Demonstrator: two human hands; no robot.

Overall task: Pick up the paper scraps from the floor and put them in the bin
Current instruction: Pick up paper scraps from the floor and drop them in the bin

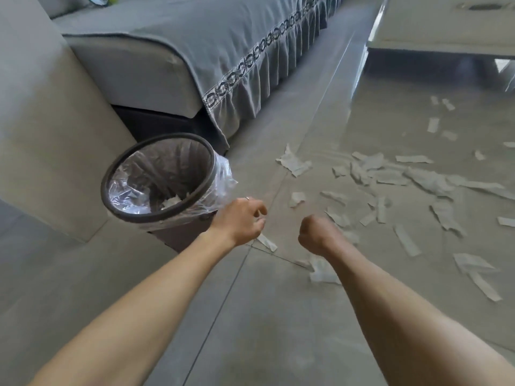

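A dark round bin (pixel 212 165) with a clear plastic liner stands tilted in view beside the sofa arm, with a few white paper scraps (pixel 172 201) at its bottom. Several more white paper scraps (pixel 390 174) lie strewn over the grey tiled floor to the right. My left hand (pixel 242 218) hovers just right of the bin, fingers curled, with no paper showing in it. One strip (pixel 267 242) lies on the floor below it. My right hand (pixel 315 232) is a closed fist seen from behind, above another scrap (pixel 320 271); its palm is hidden.
A grey sofa with a pleated, trimmed cover (pixel 223 51) runs along the back left, and its beige arm (pixel 41 135) stands against the bin. A low white table (pixel 446 29) sits at the top right, with more scraps on the floor in front of it.
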